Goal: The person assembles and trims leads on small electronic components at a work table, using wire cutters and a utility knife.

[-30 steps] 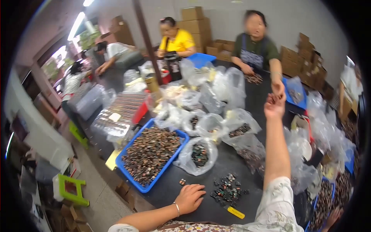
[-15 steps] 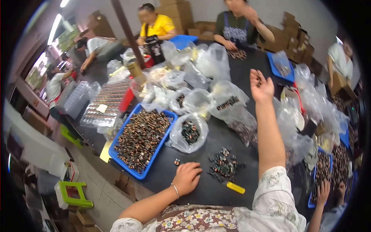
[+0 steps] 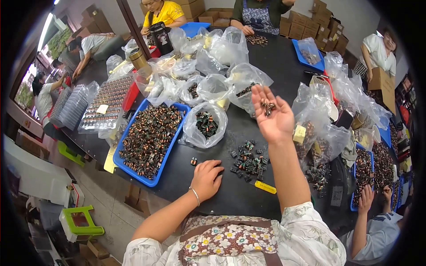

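My right hand [image 3: 277, 126] is raised above the black table, palm up and fingers extended. A few small copper-coloured parts [image 3: 267, 107] lie in its palm. My left hand [image 3: 207, 181] rests on the tabletop, fingers loosely spread, with nothing visible in it. Just beyond it sits a single small part [image 3: 194, 161]. To its right lies a loose pile of small black-and-copper parts [image 3: 250, 162], with a yellow-handled tool [image 3: 265, 187] at the near side. Past my left hand stands an unsealed plastic bag [image 3: 220, 136] with similar dark parts inside.
A blue tray [image 3: 153, 182] heaped with copper-coloured parts stands at the left, near clear plastic trays [image 3: 106, 103]. Many plastic bags [image 3: 213, 86] crowd the middle; more bags [image 3: 326, 133] lie to the right. Co-workers sit around, one person's hand [image 3: 365, 199] at the right trays.
My right hand has come lower and to the left, and its palm with the parts shows more plainly. My left hand stays on the table. The whole view has shifted somewhat.
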`<state>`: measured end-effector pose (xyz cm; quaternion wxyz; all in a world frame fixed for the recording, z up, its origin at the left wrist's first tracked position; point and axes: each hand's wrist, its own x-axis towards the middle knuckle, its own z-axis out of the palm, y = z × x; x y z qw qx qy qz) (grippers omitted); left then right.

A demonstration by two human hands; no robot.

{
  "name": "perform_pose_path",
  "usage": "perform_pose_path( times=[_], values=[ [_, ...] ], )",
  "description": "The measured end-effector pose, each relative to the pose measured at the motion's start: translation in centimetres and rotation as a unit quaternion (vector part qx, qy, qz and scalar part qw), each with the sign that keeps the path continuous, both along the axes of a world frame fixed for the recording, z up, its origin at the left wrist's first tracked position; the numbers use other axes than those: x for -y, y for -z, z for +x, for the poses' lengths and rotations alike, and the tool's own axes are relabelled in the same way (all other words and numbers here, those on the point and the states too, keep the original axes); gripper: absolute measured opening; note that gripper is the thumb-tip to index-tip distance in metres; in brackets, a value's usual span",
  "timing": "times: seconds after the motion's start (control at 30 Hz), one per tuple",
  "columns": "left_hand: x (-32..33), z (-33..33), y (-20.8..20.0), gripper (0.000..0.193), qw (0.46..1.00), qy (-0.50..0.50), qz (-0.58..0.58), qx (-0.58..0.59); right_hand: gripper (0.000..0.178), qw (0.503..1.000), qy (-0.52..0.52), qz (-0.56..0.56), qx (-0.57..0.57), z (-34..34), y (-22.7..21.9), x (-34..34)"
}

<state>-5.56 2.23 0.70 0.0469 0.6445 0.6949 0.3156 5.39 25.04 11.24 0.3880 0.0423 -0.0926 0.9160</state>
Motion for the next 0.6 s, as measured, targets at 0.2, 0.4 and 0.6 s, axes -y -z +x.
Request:
perform_pose_path(
  times=[0.2, 0.4, 0.6],
  values=[
    [-0.1, 0.0, 0.2, 0.025, 1.000, -0.003, 0.011, -0.001, 0.038, 0.996, -0.010, -0.057, 0.061, -1.1, 0.5, 5.0],
    [0.4, -0.5, 0.5, 0.028, 1.000, -0.029, 0.008, -0.007, 0.038, 0.987, -0.115, -0.022, 0.114, -4.8, 2.0, 8.1],
    [0.5, -1.2, 1.0, 0.028, 0.997, -0.027, -0.077, 0.009, 0.029, 0.943, -0.203, 0.026, 0.263, -12.9, 2.8, 13.9]
  ],
)
